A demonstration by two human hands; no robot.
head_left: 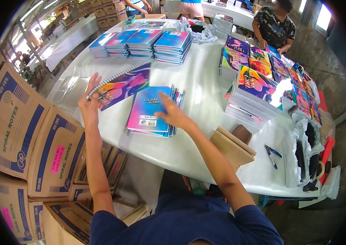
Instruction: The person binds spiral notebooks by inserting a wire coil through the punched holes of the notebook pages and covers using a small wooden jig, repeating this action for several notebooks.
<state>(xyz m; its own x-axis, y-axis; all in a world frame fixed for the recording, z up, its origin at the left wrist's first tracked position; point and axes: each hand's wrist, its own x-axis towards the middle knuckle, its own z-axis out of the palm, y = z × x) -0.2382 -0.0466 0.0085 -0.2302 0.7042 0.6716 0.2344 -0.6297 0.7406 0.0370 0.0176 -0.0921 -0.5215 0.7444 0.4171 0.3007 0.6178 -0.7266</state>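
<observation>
My left hand [91,96] grips a spiral notebook [126,83] with a colourful purple, orange and yellow cover by its wire-bound edge. It is held up and tilted above the white table. Just right of it lies a small stack of blue-and-pink spiral notebooks [145,107], with wire spirals showing along several sides. My right hand [175,114] reaches over this stack from the right. Its thumb and fingers are apart, with nothing between them; whether the fingertips touch the top cover I cannot tell.
Neat stacks of blue-pink notebooks [173,41] stand at the far side. Purple-orange notebook stacks [256,81] fill the right, where a person [275,26] handles notebooks. Brown cardboard pieces [232,147], pliers [272,156] and wrapped black spirals [303,157] lie nearer. Cartons [15,122] rise on the left.
</observation>
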